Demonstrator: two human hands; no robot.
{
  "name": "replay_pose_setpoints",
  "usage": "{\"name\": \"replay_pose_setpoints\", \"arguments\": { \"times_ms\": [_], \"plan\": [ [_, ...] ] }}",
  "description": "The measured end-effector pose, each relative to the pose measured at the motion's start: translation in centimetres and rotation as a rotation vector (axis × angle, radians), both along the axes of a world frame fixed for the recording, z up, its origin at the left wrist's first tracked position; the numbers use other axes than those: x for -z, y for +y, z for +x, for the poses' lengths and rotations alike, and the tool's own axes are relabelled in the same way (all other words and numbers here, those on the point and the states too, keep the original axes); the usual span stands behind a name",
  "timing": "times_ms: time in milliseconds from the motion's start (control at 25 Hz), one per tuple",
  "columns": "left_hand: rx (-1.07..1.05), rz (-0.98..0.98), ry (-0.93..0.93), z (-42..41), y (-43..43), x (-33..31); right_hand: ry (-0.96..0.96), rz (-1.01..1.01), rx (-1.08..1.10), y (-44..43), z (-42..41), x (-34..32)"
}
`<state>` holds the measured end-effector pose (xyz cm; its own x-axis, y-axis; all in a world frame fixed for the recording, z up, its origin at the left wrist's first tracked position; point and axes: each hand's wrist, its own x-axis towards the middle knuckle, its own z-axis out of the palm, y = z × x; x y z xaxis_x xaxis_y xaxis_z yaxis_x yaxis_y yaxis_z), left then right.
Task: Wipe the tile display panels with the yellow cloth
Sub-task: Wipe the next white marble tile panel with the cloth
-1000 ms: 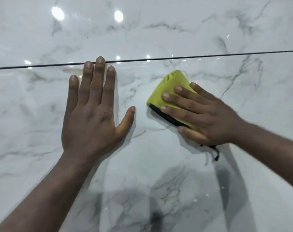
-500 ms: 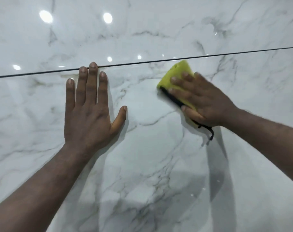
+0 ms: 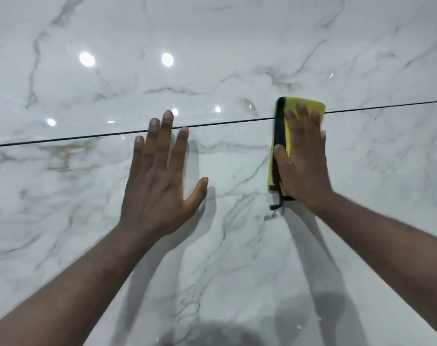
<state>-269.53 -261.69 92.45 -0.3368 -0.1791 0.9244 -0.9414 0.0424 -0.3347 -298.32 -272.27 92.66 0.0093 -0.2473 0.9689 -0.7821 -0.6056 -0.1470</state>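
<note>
Wiping being judged in progress, the yellow cloth (image 3: 312,107) is pressed over the panel joint (image 3: 237,123) by the flat right hand (image 3: 303,166), the spread left hand (image 3: 160,186) is braced alongside, and an even stroke is required next.

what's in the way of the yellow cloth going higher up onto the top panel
Nothing visible. The yellow cloth, flat under the right hand, straddles the dark joint line, and the upper panel above it shows only veining and light reflections. The left hand lies flat to the cloth's left, apart from it.
</note>
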Motion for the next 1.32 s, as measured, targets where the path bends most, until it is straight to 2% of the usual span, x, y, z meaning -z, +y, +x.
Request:
{"name": "replay_pose_setpoints", "arguments": {
  "times_ms": [40, 160, 200, 240, 320, 360, 400, 480, 520, 560, 680, 720, 760, 840, 880, 920, 1000, 1040, 1080, 1200, 1240, 1280, 1320],
  "plan": [
    [0.000, -0.013, -0.020, -1.1, -0.7, -0.2, 0.020, -0.014, 0.021, 0.1, 0.5, 0.0],
    [0.022, 0.008, -0.033, -3.9, -2.8, -0.3, 0.657, -0.363, 0.080, -1.2, -2.9, 1.1],
    [0.010, 0.018, -0.039, -4.5, -3.4, 0.0, 0.684, -0.408, 0.107, -1.7, -4.6, 0.3],
    [-0.034, 0.013, -0.054, -4.8, -3.9, 0.5, 0.577, -0.373, 0.117, -2.3, -5.5, -0.3],
    [-0.120, -0.010, -0.088, -4.8, -4.5, 1.3, 0.129, -0.083, 0.006, -2.4, -4.6, -0.6],
    [-0.131, -0.019, -0.096, -4.7, -4.6, 1.4, 0.055, -0.048, -0.014, -2.1, -3.7, -0.1],
    [-0.137, -0.025, -0.100, -4.8, -4.7, 1.4, 0.142, -0.128, 0.004, -2.0, -3.0, 0.7],
    [-0.145, -0.030, -0.108, -4.8, -4.7, 1.4, 0.585, -0.386, 0.028, -2.8, -4.8, 2.4],
    [-0.147, -0.032, -0.110, -4.8, -4.8, 1.4, 0.683, -0.450, 0.049, -3.1, -6.5, 1.9],
    [-0.150, -0.036, -0.109, -4.8, -4.8, 1.4, 0.618, -0.433, 0.071, -3.3, -7.3, 1.1],
    [-0.150, -0.039, -0.120, -4.8, -4.7, 1.5, 0.009, -0.028, -0.053, -3.1, -6.0, 0.3],
    [-0.140, -0.041, -0.123, -4.8, -4.7, 1.5, 0.000, -0.026, -0.036, -2.7, -5.3, 0.8],
    [-0.130, -0.045, -0.124, -4.9, -4.7, 1.4, 0.134, -0.103, 0.003, -2.6, -4.9, 2.1],
    [-0.121, -0.042, -0.125, -4.8, -4.6, 1.4, 0.575, -0.258, 0.053, -2.7, -7.3, 4.4],
    [-0.121, -0.038, -0.123, -4.8, -4.6, 1.2, 0.621, -0.240, 0.058, -2.8, -9.0, 4.3],
    [-0.122, -0.037, -0.115, -4.9, -4.6, 1.1, 0.508, -0.156, 0.053, -3.2, -10.1, 3.8],
    [-0.128, -0.037, -0.081, -5.6, -4.7, 0.9, 0.003, 0.121, -0.037, -3.2, -10.0, 2.3],
    [-0.121, -0.029, -0.060, -6.2, -4.8, 0.8, -0.153, 0.184, -0.050, -3.0, -9.3, 2.0],
    [-0.110, -0.018, -0.041, -6.8, -4.9, 0.8, -0.138, 0.195, -0.019, -2.7, -8.6, 2.3],
    [-0.156, -0.001, -0.044, -7.6, -4.8, 0.8, 0.378, 0.088, 0.001, -1.4, -9.7, 4.8],
    [-0.173, -0.004, -0.073, -7.7, -4.6, 0.7, 0.458, 0.078, 0.057, -1.3, -11.4, 5.2],
    [-0.176, -0.012, -0.093, -7.9, -4.3, 0.6, 0.438, 0.099, 0.119, -1.5, -12.7, 5.1],
    [-0.175, -0.015, -0.095, -8.1, -4.0, 0.3, 0.309, 0.160, 0.134, -2.2, -13.5, 4.3]
  ]
}}
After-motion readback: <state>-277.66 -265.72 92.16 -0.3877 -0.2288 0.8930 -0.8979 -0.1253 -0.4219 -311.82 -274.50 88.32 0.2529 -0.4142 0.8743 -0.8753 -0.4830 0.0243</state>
